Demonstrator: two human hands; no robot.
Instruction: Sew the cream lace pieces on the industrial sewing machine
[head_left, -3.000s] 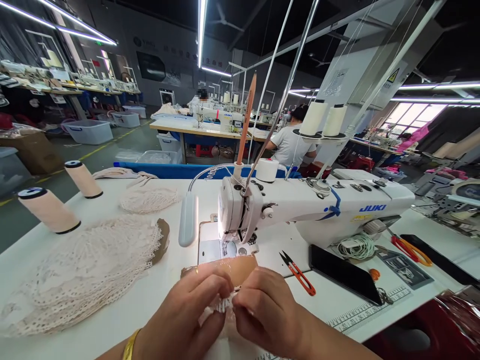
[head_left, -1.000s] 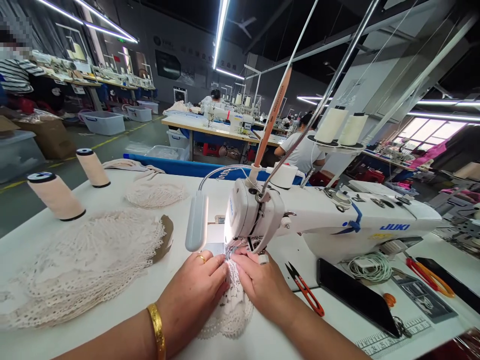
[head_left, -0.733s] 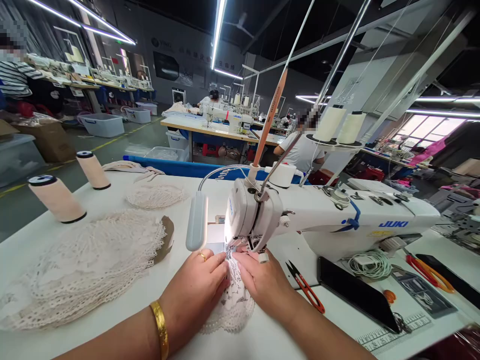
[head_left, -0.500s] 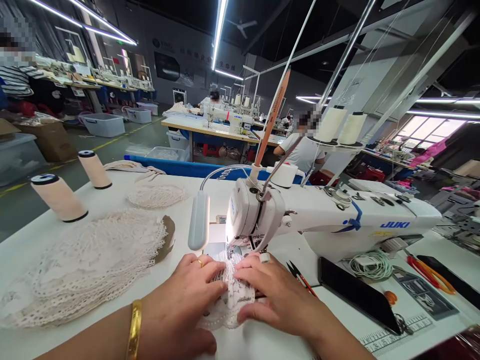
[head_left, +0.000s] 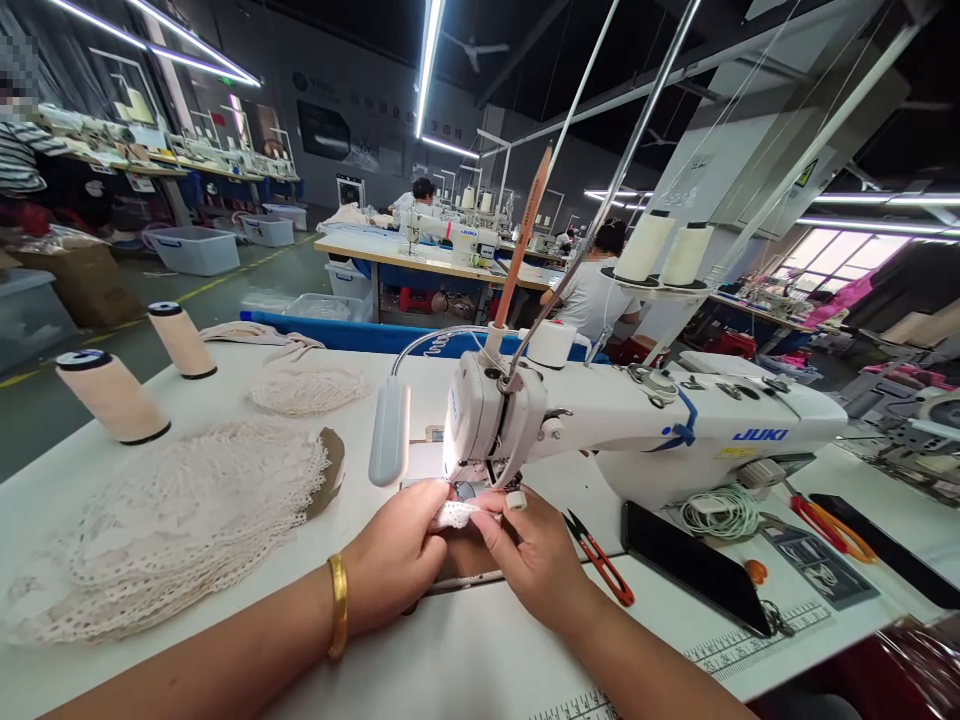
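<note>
Close under the head of the white sewing machine [head_left: 499, 420], a small piece of white lace fabric [head_left: 454, 515] is bunched between my two hands. My left hand [head_left: 401, 545] pinches its left end, the thumb pointing toward the needle area. At its right end my right hand [head_left: 529, 550] grips the lace between thumb and fingers; a pale ring-like band [head_left: 515, 499] shows by its fingers. Most of the lace is hidden by my hands. A stack of lace pieces [head_left: 180, 520] lies to the left.
Two thread cones [head_left: 112, 397] stand at the table's left. A lamp [head_left: 390, 430] hangs beside the machine head. Right of my hands lie red-handled thread snips [head_left: 600, 560], a black phone [head_left: 694, 568] and a coiled cable [head_left: 720, 513]. A co-worker [head_left: 596, 290] sits beyond.
The lace lay spread flat under both hands; now it is gathered up between my fingers. My hands have moved toward the machine, uncovering a brown patch on the table and the snips.
</note>
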